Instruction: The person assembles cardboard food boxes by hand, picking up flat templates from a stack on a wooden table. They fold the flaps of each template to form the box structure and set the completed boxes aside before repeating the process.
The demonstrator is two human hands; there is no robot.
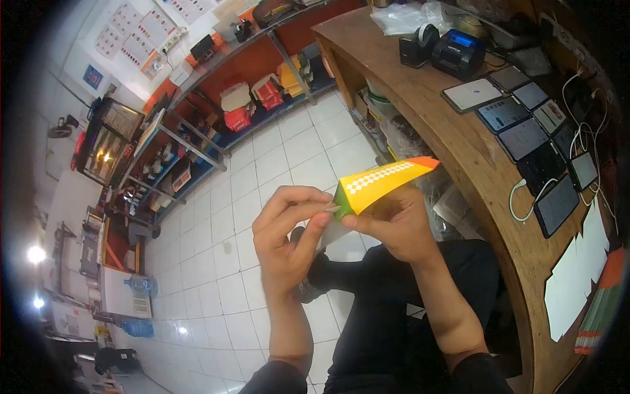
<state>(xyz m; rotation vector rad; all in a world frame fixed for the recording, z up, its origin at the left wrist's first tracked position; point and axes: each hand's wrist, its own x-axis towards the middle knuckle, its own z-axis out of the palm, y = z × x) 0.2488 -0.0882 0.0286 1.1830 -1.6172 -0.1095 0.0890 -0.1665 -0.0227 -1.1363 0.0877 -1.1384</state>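
While I sit beside the wooden table (459,151), both hands hold a folded yellow paper wrapper (380,186) in front of my chest, over the white tiled floor (262,171). My left hand (289,243) fingers pinch its green end; my right hand (397,226) grips underneath. Phones (525,138) lie on the table.

Left hand (289,236) and right hand (394,223) pinching yellow-green folded carton (380,182), wooden counter (446,131) beside
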